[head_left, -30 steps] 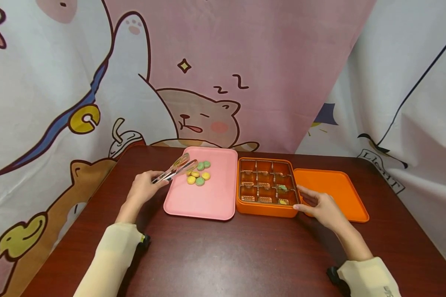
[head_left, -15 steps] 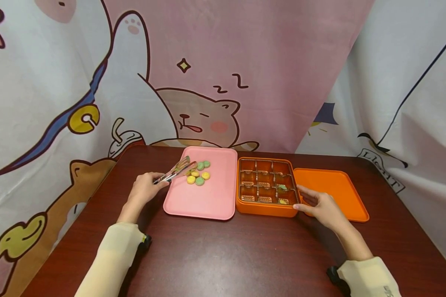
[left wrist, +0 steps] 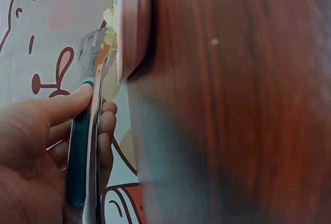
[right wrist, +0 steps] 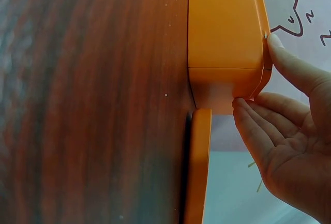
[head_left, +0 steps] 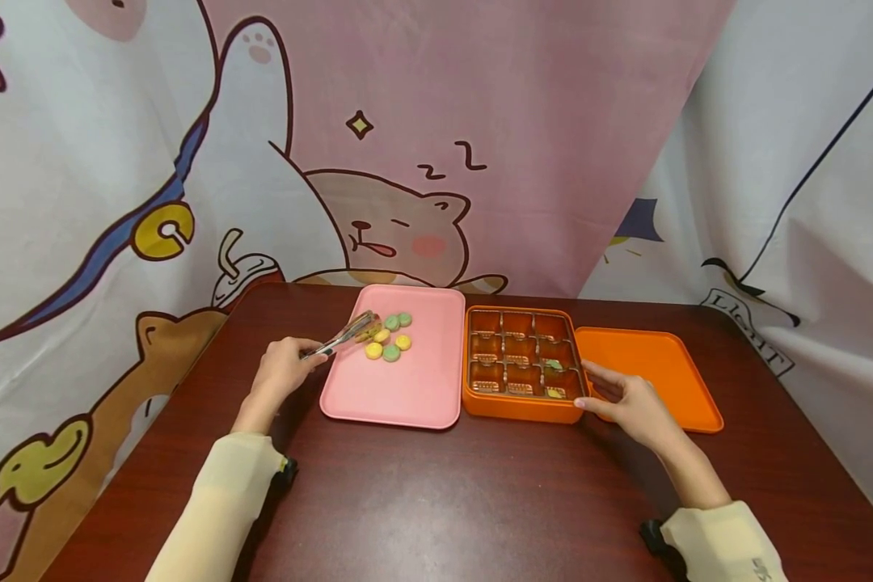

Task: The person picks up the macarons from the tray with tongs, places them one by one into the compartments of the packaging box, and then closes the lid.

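Note:
My left hand [head_left: 282,372] grips a pair of metal tongs [head_left: 340,335] with dark green handle grips [left wrist: 79,157]. The tong tips are squeezed together over the left side of a pink tray [head_left: 389,404], with a yellow piece [left wrist: 109,36] at them. Small round yellow sweets [head_left: 374,351] and green sweets [head_left: 391,353] lie clustered on the tray. My right hand [head_left: 636,408] holds the near right corner of an orange box [head_left: 522,406], thumb on the rim and fingers against the side. Inside the box is a clear divided insert; a green piece [head_left: 553,365] and a yellow piece [head_left: 555,393] sit in its right-hand compartments.
An orange lid [head_left: 662,368] lies flat to the right of the box, behind my right hand. All stand on a dark reddish wooden table [head_left: 436,501]. A cartoon-printed curtain [head_left: 538,162] hangs at the table's back edge.
The tongs' arms have come together from a wide spread, closing near the yellow sweets at the left of the cluster. My right hand stays on the box corner.

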Available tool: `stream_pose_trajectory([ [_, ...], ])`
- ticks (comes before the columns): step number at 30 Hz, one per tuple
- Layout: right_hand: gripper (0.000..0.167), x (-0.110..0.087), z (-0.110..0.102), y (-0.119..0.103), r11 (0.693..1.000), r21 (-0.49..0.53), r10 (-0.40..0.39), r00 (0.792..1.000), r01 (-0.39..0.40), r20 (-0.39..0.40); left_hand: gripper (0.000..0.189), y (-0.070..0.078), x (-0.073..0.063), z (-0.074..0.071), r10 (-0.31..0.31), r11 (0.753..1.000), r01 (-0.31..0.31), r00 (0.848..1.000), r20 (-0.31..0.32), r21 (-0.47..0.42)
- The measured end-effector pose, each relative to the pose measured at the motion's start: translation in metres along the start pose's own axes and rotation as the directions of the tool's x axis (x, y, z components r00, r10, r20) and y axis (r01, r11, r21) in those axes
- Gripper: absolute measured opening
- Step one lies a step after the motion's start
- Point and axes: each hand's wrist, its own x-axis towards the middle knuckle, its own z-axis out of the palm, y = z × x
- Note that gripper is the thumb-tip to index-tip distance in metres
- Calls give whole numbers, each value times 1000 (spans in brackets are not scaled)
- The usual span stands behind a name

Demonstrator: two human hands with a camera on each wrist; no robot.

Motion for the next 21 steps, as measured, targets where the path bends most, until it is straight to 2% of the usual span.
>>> stream_pose_trajectory([
  [6,73,0,0,0,1000,-1,-9,1000,9,-3,30,1,0,1,-8,1000,8,1000,-6,-3],
  [21,72,0,0,1,1000,-16,-22,1000,21,-7,26,7,3,-5,51,999,-50,996,-75,16],
])
